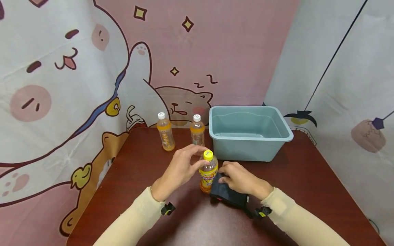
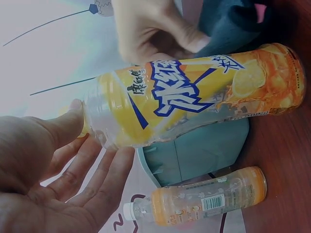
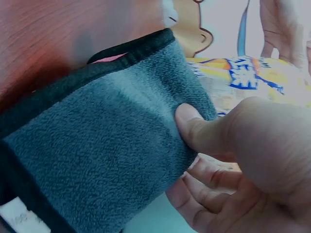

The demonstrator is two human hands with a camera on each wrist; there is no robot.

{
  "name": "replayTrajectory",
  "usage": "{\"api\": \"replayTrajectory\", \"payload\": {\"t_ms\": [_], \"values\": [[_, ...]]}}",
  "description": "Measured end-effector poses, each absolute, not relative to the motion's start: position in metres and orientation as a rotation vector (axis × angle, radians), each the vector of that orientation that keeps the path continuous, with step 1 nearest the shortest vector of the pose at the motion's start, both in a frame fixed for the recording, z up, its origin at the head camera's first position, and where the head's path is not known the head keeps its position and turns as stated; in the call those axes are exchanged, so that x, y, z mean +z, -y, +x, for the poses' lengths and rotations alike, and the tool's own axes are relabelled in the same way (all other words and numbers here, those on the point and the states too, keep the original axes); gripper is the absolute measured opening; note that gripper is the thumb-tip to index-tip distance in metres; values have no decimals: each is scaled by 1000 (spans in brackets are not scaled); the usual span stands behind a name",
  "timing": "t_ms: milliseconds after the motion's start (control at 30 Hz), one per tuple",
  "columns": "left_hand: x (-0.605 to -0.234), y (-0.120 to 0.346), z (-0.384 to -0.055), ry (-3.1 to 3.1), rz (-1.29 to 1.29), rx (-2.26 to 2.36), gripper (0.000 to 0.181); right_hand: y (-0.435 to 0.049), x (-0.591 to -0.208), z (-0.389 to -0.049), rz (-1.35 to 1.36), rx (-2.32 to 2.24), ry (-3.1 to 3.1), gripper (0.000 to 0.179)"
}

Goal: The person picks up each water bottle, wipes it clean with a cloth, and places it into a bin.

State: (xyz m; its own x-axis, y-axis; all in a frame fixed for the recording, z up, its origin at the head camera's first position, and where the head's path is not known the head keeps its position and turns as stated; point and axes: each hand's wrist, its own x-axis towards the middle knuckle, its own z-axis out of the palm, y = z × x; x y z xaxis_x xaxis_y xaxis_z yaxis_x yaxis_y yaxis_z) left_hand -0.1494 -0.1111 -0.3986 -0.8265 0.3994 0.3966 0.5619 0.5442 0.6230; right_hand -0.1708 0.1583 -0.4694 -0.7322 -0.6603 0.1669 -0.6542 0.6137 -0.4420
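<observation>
A bottle of orange-brown drink with a yellow cap and yellow label (image 1: 208, 176) stands upright on the table. My left hand (image 1: 181, 164) holds it at the top, thumb on the near side of the cap and neck, fingers round the far side. Between the thumb and fingers of my right hand (image 1: 241, 177) is a folded dark grey-blue cloth (image 3: 112, 131) with black edging, pressed against the bottle's right side. A white tag and a bit of pink show at the cloth's edges. The right fingertips lie partly behind the cloth.
Two white-capped bottles with orange labels stand farther back, one at the left (image 1: 166, 136) and one (image 1: 197, 131) behind my left hand. A light blue-green plastic bin (image 1: 243, 150) sits at the back right of the dark red table (image 1: 135, 177). A printed curtain (image 1: 240, 51) hangs behind.
</observation>
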Motion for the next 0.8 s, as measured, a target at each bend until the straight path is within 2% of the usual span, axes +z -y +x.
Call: {"api": "replayTrajectory", "payload": {"t_ms": [333,800], "values": [[-399,111,-149,2573,-814,-1164,42,-165,-444,-160,-1002,-918,-2838,28],[-397,111,-148,2581,-814,-1170,43,-165,-421,-154,-1050,-1040,-2975,29]]}}
